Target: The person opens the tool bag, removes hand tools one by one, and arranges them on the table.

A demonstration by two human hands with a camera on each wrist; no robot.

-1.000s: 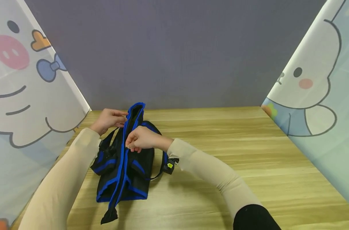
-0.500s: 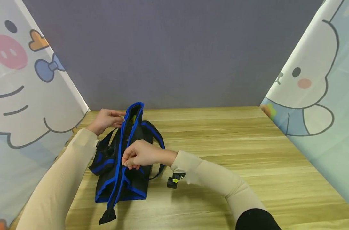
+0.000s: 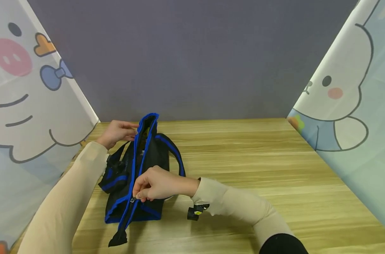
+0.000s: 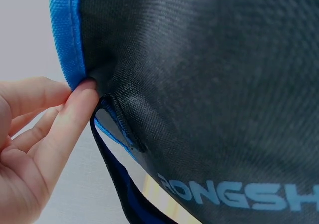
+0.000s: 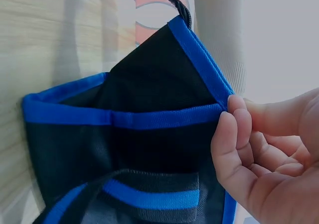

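Note:
A black zip-top bag (image 3: 161,153) with blue trim stands at the left of the table, its mouth parted at the far end. Something yellowish (image 3: 146,132) shows inside, too little to identify. My left hand (image 3: 116,134) pinches the blue-edged rim at the far left; in the left wrist view the thumb and finger (image 4: 75,109) meet on it. Toward the near end of the zip, my right hand (image 3: 158,183) pinches the zipper pull (image 3: 133,200), which is mostly covered by the fingers. In the right wrist view those fingertips (image 5: 230,119) are at the bag's blue-trimmed top edge.
The zip's black tail (image 3: 118,238) hangs past the near end. Straps with blue stripes (image 3: 173,150) stick out on both sides of the bag. Wood-grain table (image 3: 259,169) extends to the right; a grey panel (image 3: 192,60) rises behind, with cartoon-printed sheets (image 3: 341,88) at both sides.
My right hand has drawn the zipper pull toward the near end. Behind it the bag's mouth has parted, and the yellowish contents have come into view. My left hand keeps its place.

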